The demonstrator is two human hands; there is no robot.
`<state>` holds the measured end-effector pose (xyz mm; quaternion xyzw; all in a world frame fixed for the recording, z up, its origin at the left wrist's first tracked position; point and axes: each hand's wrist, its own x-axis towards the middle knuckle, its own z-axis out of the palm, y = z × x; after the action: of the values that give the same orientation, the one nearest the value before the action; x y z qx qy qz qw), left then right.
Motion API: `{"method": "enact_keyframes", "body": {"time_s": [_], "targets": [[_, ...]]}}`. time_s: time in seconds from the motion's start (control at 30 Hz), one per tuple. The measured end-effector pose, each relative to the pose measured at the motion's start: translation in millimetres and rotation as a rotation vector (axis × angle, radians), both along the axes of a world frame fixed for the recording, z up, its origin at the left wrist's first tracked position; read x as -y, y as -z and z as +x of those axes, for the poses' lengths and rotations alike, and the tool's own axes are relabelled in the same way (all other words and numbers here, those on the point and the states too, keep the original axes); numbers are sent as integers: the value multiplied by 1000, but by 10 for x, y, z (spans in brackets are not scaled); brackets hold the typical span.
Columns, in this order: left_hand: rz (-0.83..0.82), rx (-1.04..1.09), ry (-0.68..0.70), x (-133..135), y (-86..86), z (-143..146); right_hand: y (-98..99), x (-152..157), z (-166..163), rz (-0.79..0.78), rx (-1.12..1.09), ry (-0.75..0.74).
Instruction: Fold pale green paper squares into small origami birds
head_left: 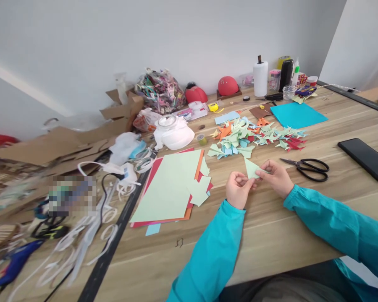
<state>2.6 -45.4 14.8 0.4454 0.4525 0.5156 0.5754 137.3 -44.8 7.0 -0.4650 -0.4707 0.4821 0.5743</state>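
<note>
A small pale green piece of folded paper [251, 168] is pinched between my two hands above the wooden table. My left hand [238, 188] grips its lower edge with thumb and curled fingers. On the other side, my right hand [276, 178] holds it between thumb and forefinger. Just beyond lies a pile of folded paper cranes [239, 136] in green, orange, blue and red. Black-handled scissors [311, 169] rest to the right of my right hand. Left of my hands is a stack of coloured paper sheets [166, 184], pale green on top, with smaller green pieces [200, 191] at its edge.
A black phone [365, 159] lies at the right. Behind the cranes are a blue sheet [299, 115], a white bottle [260, 79] and red pincushions [227, 85]. Cables, a power strip [124, 173] and a blue glue gun [17, 262] crowd the left, beyond a dark table edge [113, 239].
</note>
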Motion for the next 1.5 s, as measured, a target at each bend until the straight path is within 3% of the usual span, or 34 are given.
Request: {"method": "enact_keyframes", "body": {"time_s": [0.33, 0.77, 1.1, 1.5], "targets": [[-92, 13, 102, -185, 254, -21, 130, -169, -30, -66, -116, -14], [-102, -48, 90, -114, 187, -25, 58, -133, -22, -204, -212, -51], [-102, -82, 68, -89, 149, -8, 79, -133, -4, -187, -175, -50], [-140, 91, 99, -113, 210, -14, 80, -134, -7, -170, -143, -22]]}}
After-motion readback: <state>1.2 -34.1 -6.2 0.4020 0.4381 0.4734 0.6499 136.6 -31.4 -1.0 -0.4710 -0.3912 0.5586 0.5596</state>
